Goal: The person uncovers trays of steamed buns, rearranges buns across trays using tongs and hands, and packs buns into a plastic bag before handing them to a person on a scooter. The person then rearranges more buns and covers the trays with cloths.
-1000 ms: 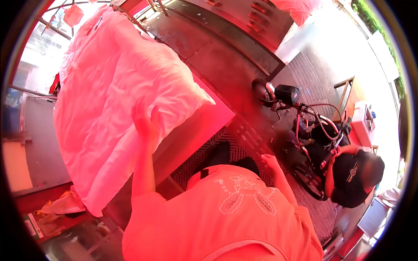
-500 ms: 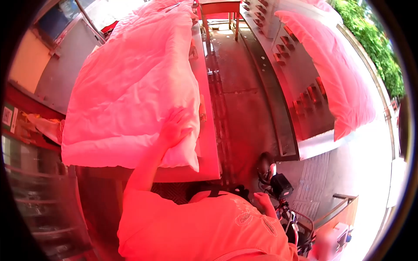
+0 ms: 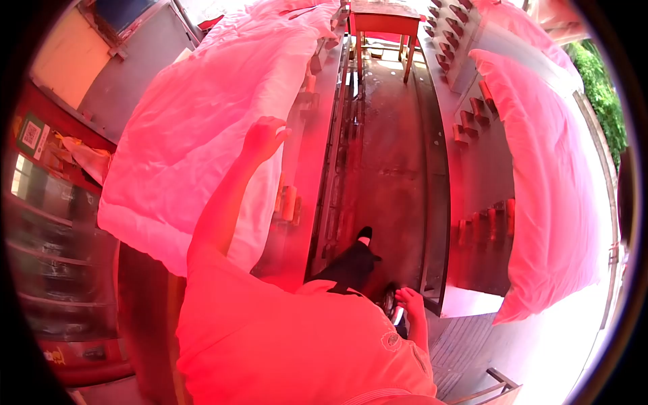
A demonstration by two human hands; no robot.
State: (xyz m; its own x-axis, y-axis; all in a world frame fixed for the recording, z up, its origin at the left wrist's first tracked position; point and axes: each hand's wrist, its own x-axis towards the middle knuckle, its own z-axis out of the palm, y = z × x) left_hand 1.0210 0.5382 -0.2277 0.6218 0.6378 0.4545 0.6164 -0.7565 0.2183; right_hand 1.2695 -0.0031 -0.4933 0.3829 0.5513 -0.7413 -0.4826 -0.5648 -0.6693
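Observation:
A thick quilt (image 3: 196, 128), tinted pink by the light, lies over the long counter on the left, its near end hanging over the edge. My left hand (image 3: 265, 140) is at the quilt's right border, its fingers bent around the fabric. Under that border, part of the counter side and several small brown blocks (image 3: 289, 206) show. Low at my right side hangs my right hand (image 3: 410, 300), fingers loosely curved and nothing visible in them. Part of a bicycle or scooter (image 3: 397, 314) shows just below it, mostly hidden.
A second quilt (image 3: 550, 182) drapes over the right-hand counter. Between the counters runs a narrow aisle (image 3: 395, 148), with a wooden table (image 3: 385, 23) at its far end. A glass-fronted cabinet (image 3: 57, 270) stands at left. Rows of small blocks (image 3: 482, 219) project from the right counter.
I have stepped forward into the aisle. My left hand went from lying flat on the quilt to bending around its border. The quilt's near right corner has shifted left, uncovering more of the counter side.

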